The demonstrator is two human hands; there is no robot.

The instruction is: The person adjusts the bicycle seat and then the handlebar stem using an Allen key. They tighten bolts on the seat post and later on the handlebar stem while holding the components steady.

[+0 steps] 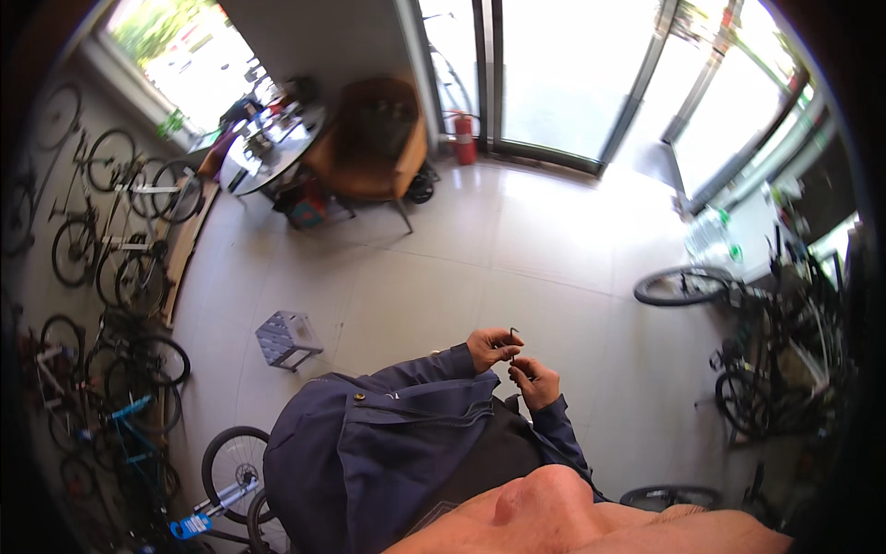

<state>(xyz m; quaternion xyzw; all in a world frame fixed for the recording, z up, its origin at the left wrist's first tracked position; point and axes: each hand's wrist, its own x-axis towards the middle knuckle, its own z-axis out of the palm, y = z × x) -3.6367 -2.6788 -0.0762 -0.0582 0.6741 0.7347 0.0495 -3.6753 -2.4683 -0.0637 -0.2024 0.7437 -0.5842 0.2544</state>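
Left hand pinches bent rod

Above the floor, the right hand sits just beside the left, nearer the body. Left fingers are pinched on the rod; its long axis points away from the body, bent tip beyond them. Right fingers curl together; whether they hold anything, I cannot tell.

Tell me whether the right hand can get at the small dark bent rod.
Probably yes: the right hand is close beside the left hand, which holds the dark bent rod; its hooked tip sticks out bare, with nothing evident blocking the way.
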